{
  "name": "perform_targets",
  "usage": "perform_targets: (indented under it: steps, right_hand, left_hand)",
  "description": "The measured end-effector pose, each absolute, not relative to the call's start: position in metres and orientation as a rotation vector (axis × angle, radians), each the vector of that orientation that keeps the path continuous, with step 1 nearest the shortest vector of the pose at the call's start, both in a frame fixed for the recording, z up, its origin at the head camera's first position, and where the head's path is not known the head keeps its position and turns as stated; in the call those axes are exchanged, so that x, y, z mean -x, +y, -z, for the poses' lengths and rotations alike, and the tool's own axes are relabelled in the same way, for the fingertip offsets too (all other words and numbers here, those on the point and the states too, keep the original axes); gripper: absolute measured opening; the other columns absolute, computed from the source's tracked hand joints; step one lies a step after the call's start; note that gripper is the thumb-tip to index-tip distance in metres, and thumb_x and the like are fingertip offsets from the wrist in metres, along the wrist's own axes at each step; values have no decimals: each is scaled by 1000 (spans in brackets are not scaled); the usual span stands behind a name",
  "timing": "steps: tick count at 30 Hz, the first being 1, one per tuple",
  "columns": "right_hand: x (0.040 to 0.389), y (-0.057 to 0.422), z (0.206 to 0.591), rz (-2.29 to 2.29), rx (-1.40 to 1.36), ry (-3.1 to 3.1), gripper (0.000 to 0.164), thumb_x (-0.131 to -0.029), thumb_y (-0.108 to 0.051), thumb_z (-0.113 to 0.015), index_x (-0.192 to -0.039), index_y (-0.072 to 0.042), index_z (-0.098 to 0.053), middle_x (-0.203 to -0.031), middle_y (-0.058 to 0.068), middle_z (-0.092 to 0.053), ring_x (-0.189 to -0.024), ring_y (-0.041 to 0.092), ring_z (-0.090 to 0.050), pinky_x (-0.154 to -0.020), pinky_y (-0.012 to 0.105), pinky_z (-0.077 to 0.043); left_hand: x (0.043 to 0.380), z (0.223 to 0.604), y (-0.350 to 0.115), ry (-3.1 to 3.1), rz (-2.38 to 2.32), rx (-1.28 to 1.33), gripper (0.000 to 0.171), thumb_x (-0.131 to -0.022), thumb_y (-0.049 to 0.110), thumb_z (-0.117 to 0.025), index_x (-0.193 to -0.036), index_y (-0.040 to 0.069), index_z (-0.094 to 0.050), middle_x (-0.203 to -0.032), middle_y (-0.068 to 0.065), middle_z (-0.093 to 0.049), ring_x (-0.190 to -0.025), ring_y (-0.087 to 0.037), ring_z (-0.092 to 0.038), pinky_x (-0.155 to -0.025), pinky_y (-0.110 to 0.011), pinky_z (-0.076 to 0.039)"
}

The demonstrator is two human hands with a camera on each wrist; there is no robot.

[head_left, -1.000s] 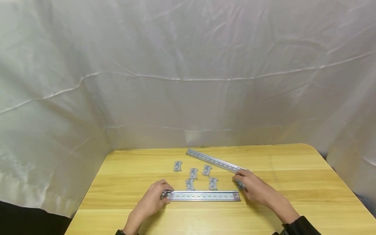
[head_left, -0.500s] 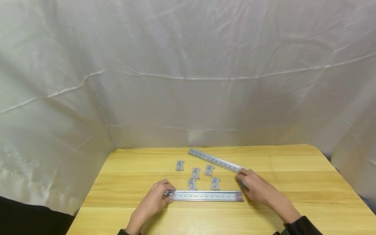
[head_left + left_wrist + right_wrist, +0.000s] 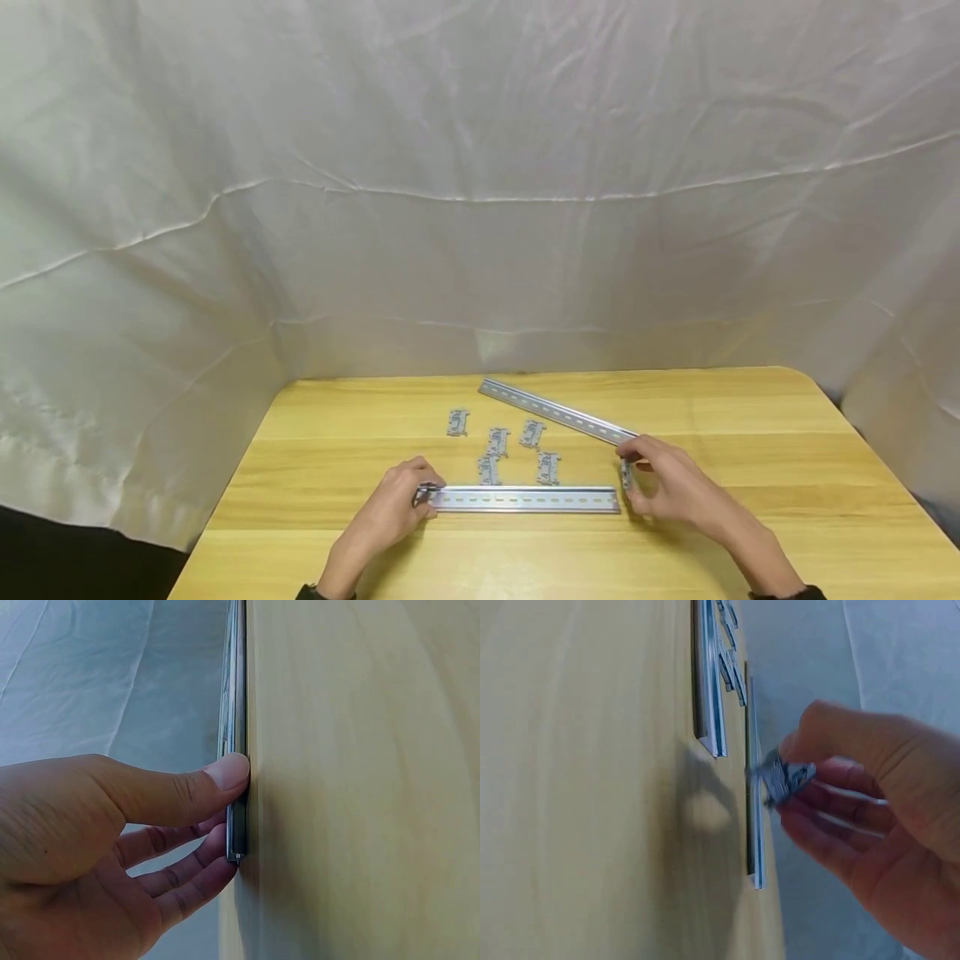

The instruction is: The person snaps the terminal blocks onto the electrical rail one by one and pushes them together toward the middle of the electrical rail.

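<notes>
A slotted metal DIN rail lies crosswise near the front of the table. My left hand grips its left end, thumb on the near edge and fingertips on the far side, as the left wrist view shows. Beyond the rail's right end, my right hand pinches a small grey DIN-rail terminal block between thumb and fingers. In the right wrist view that block is off the table, its shadow falling on the wood. Several similar terminal blocks lie flat behind the front rail.
A second DIN rail lies slanted at the back, its right end close to my right hand's fingers. The wooden table has a rounded back right corner. Pale fabric hangs behind it and at both sides.
My right hand has moved slightly right and turned, with the terminal block now standing more upright in its pinch. My left hand keeps its grip on the front rail's end.
</notes>
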State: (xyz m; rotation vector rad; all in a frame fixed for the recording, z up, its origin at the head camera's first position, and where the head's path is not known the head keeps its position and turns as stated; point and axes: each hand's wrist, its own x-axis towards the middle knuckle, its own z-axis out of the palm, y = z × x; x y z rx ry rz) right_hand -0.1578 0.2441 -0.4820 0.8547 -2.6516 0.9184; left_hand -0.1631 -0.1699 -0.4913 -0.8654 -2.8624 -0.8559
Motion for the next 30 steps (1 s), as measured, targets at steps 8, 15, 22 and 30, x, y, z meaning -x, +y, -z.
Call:
perform_targets:
  steps: [8,15,22,30]
  right_hand:
    - [150,246,492,-1195,-806,-2674,47,-63,6,-80,-107,6,-63,-104,14,-67,-97,30,-66,-83,38,-58]
    - [147,249,494,-1390,-866,-2649,49,-67,9,-80,-112,8,-61,-111,22,-65,-103,39,-63,-85,43,-55]
    - [145,250,497,-1464,-867,-2672,50,-71,2,-81,-116,7,-60,-115,20,-65,-106,39,-62,-89,44,-53]
    - [147,238,500,-1517,-835,-2711,48,-72,4,-79,-115,7,-60,-114,20,-64,-107,36,-63,-90,40,-54]
  left_hand:
    - [163,491,-170,-2841,888,859,31,-68,-4,-83,-97,1,-75,-94,-7,-68,-83,-20,-65,-73,-30,-61]
    - [163,492,-173,-2826,932,829,29,-66,0,-84,-94,3,-76,-90,-5,-70,-79,-18,-66,-69,-29,-61]
    - [164,492,-172,-2833,922,814,28,-67,0,-84,-93,3,-77,-92,-5,-70,-80,-19,-65,-68,-29,-61]
    - [164,493,-172,-2834,924,819,27,-67,-1,-84,-93,3,-77,-92,-6,-70,-79,-19,-66,-67,-28,-61]
